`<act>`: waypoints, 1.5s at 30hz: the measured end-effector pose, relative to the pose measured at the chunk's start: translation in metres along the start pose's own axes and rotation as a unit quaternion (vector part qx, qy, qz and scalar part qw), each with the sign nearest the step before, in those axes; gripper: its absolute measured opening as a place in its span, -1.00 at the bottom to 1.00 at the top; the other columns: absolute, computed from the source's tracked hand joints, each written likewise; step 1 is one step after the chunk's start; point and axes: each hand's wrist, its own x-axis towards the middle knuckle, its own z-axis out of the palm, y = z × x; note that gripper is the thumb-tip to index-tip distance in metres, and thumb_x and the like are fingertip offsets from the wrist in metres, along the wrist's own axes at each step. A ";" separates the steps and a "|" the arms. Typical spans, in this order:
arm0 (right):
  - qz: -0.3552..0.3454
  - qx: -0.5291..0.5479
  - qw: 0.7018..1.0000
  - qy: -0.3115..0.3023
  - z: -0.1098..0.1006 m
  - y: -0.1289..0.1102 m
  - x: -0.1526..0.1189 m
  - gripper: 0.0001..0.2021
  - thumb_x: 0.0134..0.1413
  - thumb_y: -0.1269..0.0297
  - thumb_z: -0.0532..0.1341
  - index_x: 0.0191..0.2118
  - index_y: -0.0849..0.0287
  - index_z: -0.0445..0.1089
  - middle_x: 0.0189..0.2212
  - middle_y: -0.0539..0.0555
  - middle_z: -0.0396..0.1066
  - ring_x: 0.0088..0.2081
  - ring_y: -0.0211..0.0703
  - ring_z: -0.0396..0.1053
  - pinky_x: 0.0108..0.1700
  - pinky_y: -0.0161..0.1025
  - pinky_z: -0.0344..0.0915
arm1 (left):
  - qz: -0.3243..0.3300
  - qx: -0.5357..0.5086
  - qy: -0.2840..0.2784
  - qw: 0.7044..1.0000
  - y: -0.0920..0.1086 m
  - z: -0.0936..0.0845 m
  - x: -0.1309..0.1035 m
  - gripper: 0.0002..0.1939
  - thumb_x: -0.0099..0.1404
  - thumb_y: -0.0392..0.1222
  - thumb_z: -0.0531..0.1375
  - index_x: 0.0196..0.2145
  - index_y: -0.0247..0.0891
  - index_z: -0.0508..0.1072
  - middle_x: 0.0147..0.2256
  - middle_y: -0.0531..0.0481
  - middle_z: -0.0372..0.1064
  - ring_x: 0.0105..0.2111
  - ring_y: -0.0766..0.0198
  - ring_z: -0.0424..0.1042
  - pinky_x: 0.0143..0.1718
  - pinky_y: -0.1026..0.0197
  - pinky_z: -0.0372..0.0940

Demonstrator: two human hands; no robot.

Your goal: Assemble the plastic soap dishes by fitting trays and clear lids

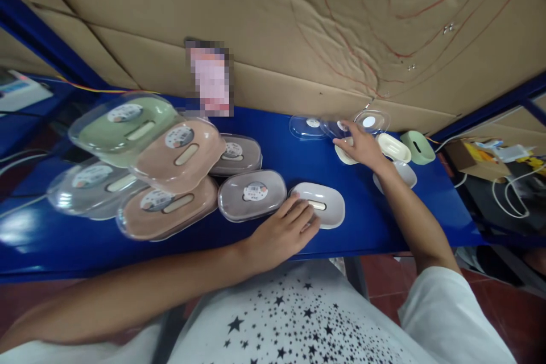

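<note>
My left hand [285, 233] rests on the near left side of a pale grey oval box [333, 205] with a cream strip in its middle, fingers bent over its edge. Left of it lies a grey box [232, 199] under a clear lid with a round sticker. Farther off, my right hand [360, 145] reaches to a clear lid [330, 127] with its fingers apart, thumb above a small cream piece [347, 153]. Its fingertips overlap the lid's edge; whether they grip it is unclear. Two more clear lids [305, 128] [375, 122] lie on either side.
Stacked green [149, 114], pink [200, 153] and grey lidded boxes fill the left of the blue table [277, 153]. Cream [394, 149], white [403, 173] and green [418, 148] parts sit at the right. A cardboard wall [264, 23] stands behind.
</note>
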 end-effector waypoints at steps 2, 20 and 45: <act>0.007 0.043 0.999 0.002 -0.002 0.001 0.007 -0.33 0.17 -0.16 0.35 0.26 0.17 0.42 0.18 0.31 0.52 0.19 0.34 0.49 0.22 0.29 0.40 | -0.008 0.002 -0.005 1.000 0.000 -0.002 0.000 -0.67 0.47 -0.39 0.17 0.15 -0.30 0.47 0.05 -0.18 0.51 0.09 0.03 0.45 0.26 -0.15 0.24; -0.211 0.096 0.971 -0.048 -0.011 -0.082 -0.186 -0.27 0.35 0.14 0.36 0.51 -0.10 0.10 0.45 0.23 0.18 0.50 0.24 0.11 0.43 0.33 0.29 | 0.087 -0.068 0.045 0.993 0.002 -0.010 0.000 -0.85 0.45 -0.32 0.23 -0.33 -0.22 0.46 -0.38 0.03 0.37 -0.37 0.22 0.27 -0.24 0.11 0.15; -0.237 0.096 0.964 -0.072 -0.009 -0.079 -0.165 -0.18 0.36 0.13 0.35 0.57 -0.19 -0.05 0.49 0.23 0.11 0.52 0.29 0.08 0.42 0.41 0.29 | 0.069 -0.068 0.076 0.992 0.002 -0.011 -0.003 -0.88 0.45 -0.32 0.23 -0.29 -0.24 0.48 -0.37 0.02 0.39 -0.38 0.25 0.32 -0.30 0.11 0.16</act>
